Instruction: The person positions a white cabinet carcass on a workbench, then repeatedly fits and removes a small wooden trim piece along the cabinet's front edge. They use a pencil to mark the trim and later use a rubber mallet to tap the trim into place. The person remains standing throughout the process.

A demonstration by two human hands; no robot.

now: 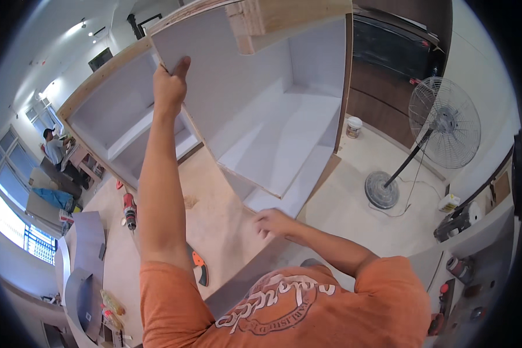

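Note:
A large open cabinet (pixel 238 98) with white inner faces and bare wood edges stands tilted in front of me. My left hand (pixel 171 87) reaches up and grips the upright edge of its left side panel, thumb on the inner face, fingertips hidden behind. My right hand (pixel 272 223) hangs just below the cabinet's lower front corner, fingers loosely bent and apart, nothing visible in them. Beneath both arms lies a wooden worktable (pixel 214 197). A red drill (pixel 130 211) and an orange-and-black tool (pixel 199 267), partly behind my left arm, rest on it.
Left of the cabinet stands a second white-lined unit (pixel 119 116). A pedestal fan (pixel 443 122) and a white tub (pixel 354 126) are on the floor at right. Curved panels (pixel 81 290) stand at lower left. Another person (pixel 55 151) sits far left.

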